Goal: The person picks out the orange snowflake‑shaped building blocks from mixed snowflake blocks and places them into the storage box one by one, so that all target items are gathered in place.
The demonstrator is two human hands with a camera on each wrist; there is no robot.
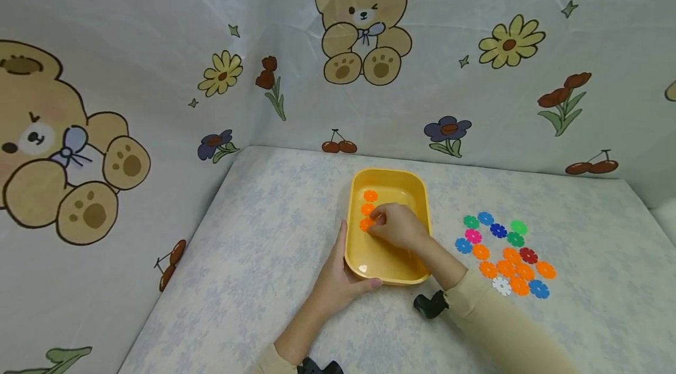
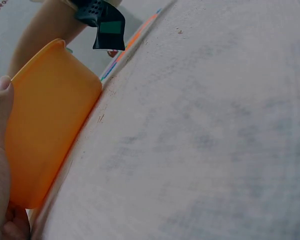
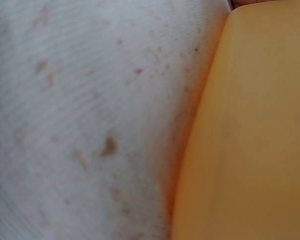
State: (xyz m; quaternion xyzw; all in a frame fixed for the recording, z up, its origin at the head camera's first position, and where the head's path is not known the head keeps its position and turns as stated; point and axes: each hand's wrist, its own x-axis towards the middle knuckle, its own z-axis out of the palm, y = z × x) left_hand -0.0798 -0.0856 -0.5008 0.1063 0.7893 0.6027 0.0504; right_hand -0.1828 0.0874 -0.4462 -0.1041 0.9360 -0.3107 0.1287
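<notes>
A yellow plastic tray (image 1: 382,259) stands on the table, with three orange notched discs in a column along its left side. My left hand (image 1: 338,280) grips the tray's near left corner, thumb along the near wall and fingers along the left side. Reaching in over the right rim, my right hand (image 1: 401,226) pinches the nearest orange disc (image 1: 365,225) at the tray floor. The middle orange disc (image 1: 367,209) and the far one (image 1: 371,195) lie just beyond its fingertips. In the right wrist view the tray's outer wall (image 3: 255,120) hides the right hand's fingers.
Right of the tray, loose notched discs lie spread on the table: several orange discs (image 1: 506,269), blue and green ones, a pink disc (image 1: 473,236), a dark red disc (image 1: 529,255) and a white disc (image 1: 502,286). A bear-printed cloth (image 1: 296,4) hangs behind and at left.
</notes>
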